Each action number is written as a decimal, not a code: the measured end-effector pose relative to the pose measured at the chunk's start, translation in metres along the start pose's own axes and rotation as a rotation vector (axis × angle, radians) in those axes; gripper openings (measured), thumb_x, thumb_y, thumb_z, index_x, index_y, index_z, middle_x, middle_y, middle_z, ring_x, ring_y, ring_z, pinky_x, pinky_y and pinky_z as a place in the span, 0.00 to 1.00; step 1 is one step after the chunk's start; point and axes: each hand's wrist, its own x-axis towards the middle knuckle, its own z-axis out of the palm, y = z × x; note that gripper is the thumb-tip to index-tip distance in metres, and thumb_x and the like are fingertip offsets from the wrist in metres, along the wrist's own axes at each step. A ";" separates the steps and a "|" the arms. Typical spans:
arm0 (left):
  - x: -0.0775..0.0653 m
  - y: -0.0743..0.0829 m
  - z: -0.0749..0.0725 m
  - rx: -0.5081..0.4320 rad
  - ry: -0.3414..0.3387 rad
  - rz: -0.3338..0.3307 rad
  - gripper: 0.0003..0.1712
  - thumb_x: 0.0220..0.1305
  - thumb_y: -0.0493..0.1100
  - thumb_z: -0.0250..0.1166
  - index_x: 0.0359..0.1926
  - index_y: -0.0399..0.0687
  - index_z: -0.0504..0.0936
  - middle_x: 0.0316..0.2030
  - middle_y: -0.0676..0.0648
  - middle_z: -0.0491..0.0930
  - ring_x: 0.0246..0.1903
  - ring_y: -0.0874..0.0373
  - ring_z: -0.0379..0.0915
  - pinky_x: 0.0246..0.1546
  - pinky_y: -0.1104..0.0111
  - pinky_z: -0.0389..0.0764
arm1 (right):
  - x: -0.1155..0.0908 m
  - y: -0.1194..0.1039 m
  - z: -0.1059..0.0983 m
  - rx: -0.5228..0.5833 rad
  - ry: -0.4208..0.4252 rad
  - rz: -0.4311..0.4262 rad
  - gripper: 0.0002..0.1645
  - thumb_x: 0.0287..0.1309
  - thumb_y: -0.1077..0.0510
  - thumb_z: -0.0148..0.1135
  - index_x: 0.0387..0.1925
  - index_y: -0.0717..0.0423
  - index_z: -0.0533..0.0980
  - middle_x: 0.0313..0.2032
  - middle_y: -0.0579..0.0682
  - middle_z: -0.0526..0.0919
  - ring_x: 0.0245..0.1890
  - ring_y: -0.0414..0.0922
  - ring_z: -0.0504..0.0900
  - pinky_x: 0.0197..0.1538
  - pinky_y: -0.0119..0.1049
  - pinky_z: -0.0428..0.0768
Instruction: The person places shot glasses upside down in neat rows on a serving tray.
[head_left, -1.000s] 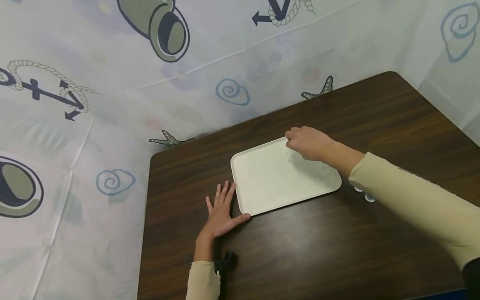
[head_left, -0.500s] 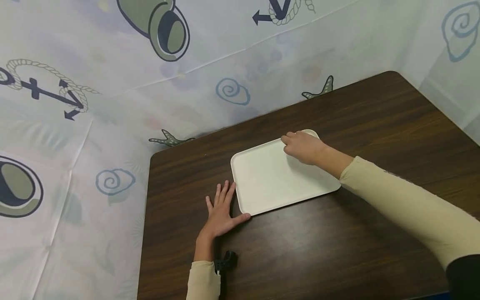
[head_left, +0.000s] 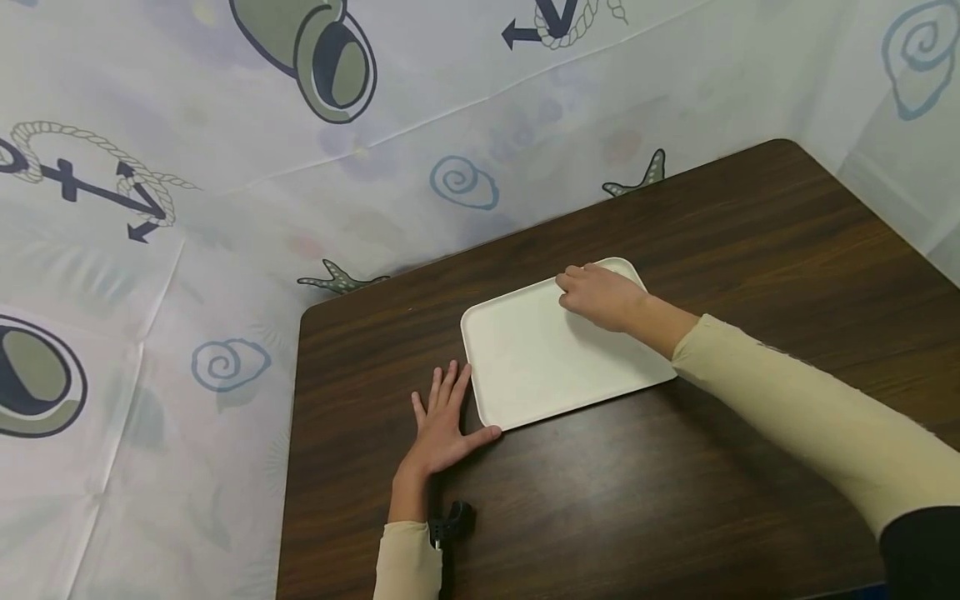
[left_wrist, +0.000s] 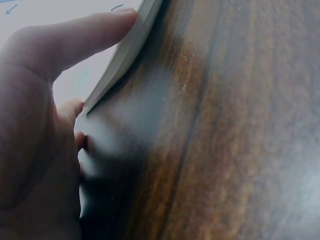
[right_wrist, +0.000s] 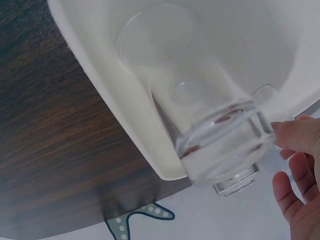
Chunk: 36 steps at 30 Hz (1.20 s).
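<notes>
Behind the dark brown wood-grain counter [head_left: 600,500] there is a white backdrop [head_left: 435,75] printed with anchors and shells. On the counter lies a cream-white rectangular tray [head_left: 525,358]. The left hand [head_left: 435,437], its fingers straight and spread, touches the tray's near left corner. The right hand [head_left: 600,297], over the tray's far side, pinches a clear glass cup [right_wrist: 268,95], beside another thick-based clear cup [right_wrist: 225,142].

Off-white tray [head_left: 525,358], brown wood-grain table [head_left: 585,500], beige sleeves [head_left: 810,408]
</notes>
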 end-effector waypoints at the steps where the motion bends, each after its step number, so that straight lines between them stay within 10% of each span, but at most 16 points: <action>1: 0.000 0.000 0.000 0.001 0.004 0.000 0.60 0.50 0.74 0.62 0.76 0.62 0.42 0.76 0.47 0.39 0.74 0.43 0.29 0.60 0.31 0.29 | 0.000 0.000 0.000 -0.001 0.003 -0.001 0.11 0.51 0.72 0.65 0.34 0.56 0.82 0.37 0.54 0.73 0.37 0.51 0.71 0.41 0.40 0.75; 22: -0.001 -0.002 -0.001 -0.016 0.008 -0.005 0.60 0.50 0.76 0.61 0.76 0.62 0.42 0.76 0.47 0.39 0.74 0.45 0.28 0.61 0.33 0.26 | -0.009 0.006 -0.030 0.278 0.036 0.098 0.16 0.55 0.63 0.64 0.47 0.49 0.81 0.46 0.49 0.76 0.48 0.49 0.74 0.48 0.43 0.75; 36: 0.001 -0.002 0.002 -0.023 0.015 0.013 0.60 0.50 0.74 0.62 0.76 0.61 0.43 0.76 0.45 0.40 0.74 0.42 0.29 0.60 0.32 0.27 | -0.068 0.029 -0.074 0.504 0.139 0.254 0.17 0.59 0.58 0.64 0.51 0.49 0.79 0.48 0.44 0.76 0.43 0.44 0.77 0.44 0.42 0.76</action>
